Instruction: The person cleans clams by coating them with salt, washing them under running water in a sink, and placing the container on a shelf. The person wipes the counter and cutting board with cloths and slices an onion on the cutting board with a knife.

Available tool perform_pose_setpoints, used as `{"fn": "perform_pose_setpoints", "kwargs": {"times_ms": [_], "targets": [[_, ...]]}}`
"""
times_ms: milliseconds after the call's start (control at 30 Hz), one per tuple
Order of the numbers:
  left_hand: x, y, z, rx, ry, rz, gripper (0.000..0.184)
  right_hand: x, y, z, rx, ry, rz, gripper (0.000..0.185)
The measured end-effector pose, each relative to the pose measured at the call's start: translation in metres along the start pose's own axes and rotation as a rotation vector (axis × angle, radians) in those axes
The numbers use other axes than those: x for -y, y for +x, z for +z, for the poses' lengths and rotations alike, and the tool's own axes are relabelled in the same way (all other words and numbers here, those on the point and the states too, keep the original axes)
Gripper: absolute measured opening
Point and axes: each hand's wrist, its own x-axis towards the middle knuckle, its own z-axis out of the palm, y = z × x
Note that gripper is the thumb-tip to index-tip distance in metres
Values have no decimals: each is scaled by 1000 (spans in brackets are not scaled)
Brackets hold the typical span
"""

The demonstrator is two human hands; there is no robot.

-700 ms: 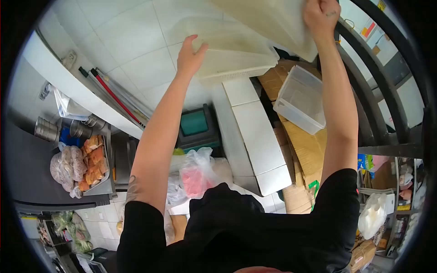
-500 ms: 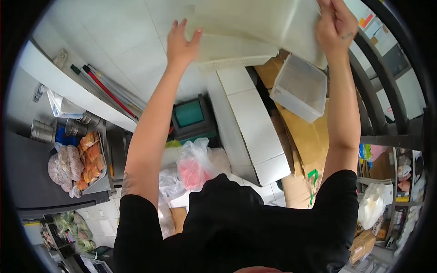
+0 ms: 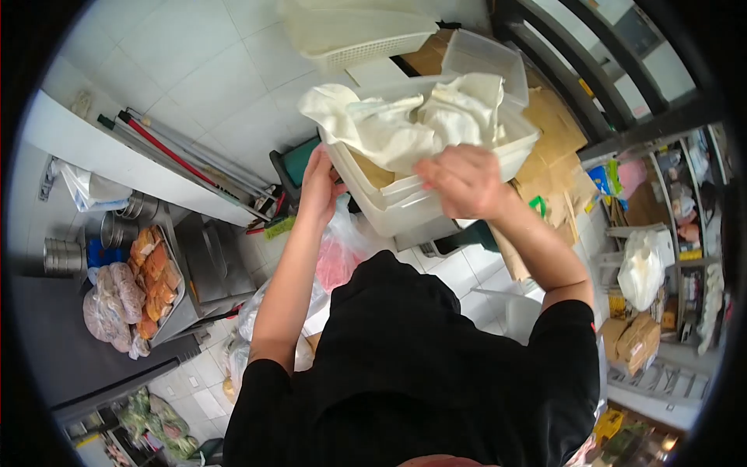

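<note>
A whitish plastic bin [image 3: 381, 210] sits tilted in front of me, with a crumpled cream cloth [image 3: 389, 136] bunched inside and draped over its left rim. My left hand [image 3: 319, 187] is at the bin's left side, fingers curled against its wall. Over the front rim, my right hand [image 3: 467, 183] is closed at the lower edge of the cloth; its fingertips are partly hidden and slightly blurred. Behind the bin stand a pale perforated basket [image 3: 373, 53] and a clear plastic box [image 3: 490, 62].
Flattened cardboard [image 3: 548, 148] lies right of the bin, near dark rails [image 3: 599, 78]. Plastic bags [image 3: 338, 249] are on the floor below my left hand. A tray of orange-brown food pieces [image 3: 156, 284] stands at left, and crowded shelves [image 3: 685, 257] at right.
Both hands have come down and closer to my body from the large pale plastic container above. The bin with the cream cloth is now in front of me, between my hands.
</note>
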Motion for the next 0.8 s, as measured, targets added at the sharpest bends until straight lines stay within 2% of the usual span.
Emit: {"fn": "perform_pose_setpoints", "kwargs": {"times_ms": [33, 67, 133, 167, 200, 267, 333, 400, 433, 633, 733, 800], "targets": [[6, 1, -1, -63, 14, -123, 41, 13, -20, 9, 60, 10, 77, 30], [19, 6, -5, -46, 11, -130, 41, 25, -40, 19, 68, -5, 86, 30], [40, 7, -9, -90, -230, -90, 42, 49, -70, 35, 184, -59, 161, 33], [45, 2, -7, -126, -244, -13, 48, 59, -79, 37, 245, -91, 234, 33], [49, -9, -12, -69, -256, 9, 54, 70, -74, 32, 259, -94, 256, 33], [36, -21, -3, 86, -178, -34, 63, 72, -60, 20, 168, -113, 435, 24], [18, -44, 20, 133, -112, -52, 65, 65, -65, 7, 185, -106, 520, 18], [18, -59, 29, 161, -43, -63, 68, 54, -78, -3, 381, 79, 657, 15], [23, -62, 31, 186, -44, -79, 70, 53, -80, -4, 390, 59, 683, 14], [33, -59, 40, 163, -54, -24, 68, 28, -59, -26, 292, 69, 605, 15], [30, -59, 46, 95, 94, -6, 66, 11, -42, -45, 292, 77, 555, 18], [33, -65, 48, 66, 125, 38, 70, -2, -33, -59, 202, 117, 585, 13]]}}
